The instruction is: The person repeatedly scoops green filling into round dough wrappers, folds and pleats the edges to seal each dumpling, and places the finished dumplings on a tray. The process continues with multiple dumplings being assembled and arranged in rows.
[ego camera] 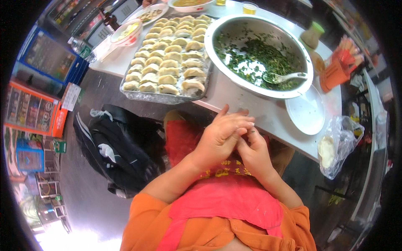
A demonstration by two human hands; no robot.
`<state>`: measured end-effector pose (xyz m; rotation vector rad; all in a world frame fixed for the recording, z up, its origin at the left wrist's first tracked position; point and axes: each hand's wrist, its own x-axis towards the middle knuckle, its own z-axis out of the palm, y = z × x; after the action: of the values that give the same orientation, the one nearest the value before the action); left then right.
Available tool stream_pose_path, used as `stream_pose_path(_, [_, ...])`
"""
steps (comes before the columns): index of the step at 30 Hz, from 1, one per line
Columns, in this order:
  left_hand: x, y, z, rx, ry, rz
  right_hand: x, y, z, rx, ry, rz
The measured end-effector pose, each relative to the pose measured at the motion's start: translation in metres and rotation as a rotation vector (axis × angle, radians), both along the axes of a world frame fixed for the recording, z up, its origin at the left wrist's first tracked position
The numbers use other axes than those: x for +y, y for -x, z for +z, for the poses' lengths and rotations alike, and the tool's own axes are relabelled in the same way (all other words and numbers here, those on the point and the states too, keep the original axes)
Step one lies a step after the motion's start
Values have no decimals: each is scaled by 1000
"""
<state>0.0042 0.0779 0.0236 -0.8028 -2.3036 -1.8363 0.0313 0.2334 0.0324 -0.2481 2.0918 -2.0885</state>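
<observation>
My left hand (218, 136) and my right hand (255, 150) meet above my lap, just off the table's front edge. The left fingers stretch across the right fingertips, where a small white patch shows. Whether anything lies between the hands is hidden. Beyond them stands a wide metal basin (259, 94) with chopped green filling (276, 56) inside. A white spoon (284, 77) rests in that filling. To the left, rows of raw dumplings (168, 64) fill a floured metal tray (176, 99). A white plate (306, 113) lies right of the basin, partly under its rim.
At the table's (251, 114) right edge a clear plastic bag (340, 150) holds pale dough (326, 151). An orange chopstick holder (335, 75) and a green-capped bottle (312, 34) stand behind. Bowls and a water bottle (82, 49) occupy the far left. A black jacket (125, 144) hangs beside my leg.
</observation>
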Motion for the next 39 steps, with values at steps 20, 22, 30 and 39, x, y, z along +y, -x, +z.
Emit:
stream_pose_path(20, [-52, 4, -19, 155, 117, 104, -34, 19, 1, -263, 151, 74])
stream_pose_path(22, [-59, 5, -18, 122, 94, 60, -38, 23, 6, -392, 222, 75])
stream_pose_path(30, [-68, 1, -20, 155, 10, 171, -55, 34, 13, -499, 263, 129])
stream_pose_path(39, [-86, 1, -22, 166, 33, 152, -58, 41, 11, -471, 106, 235])
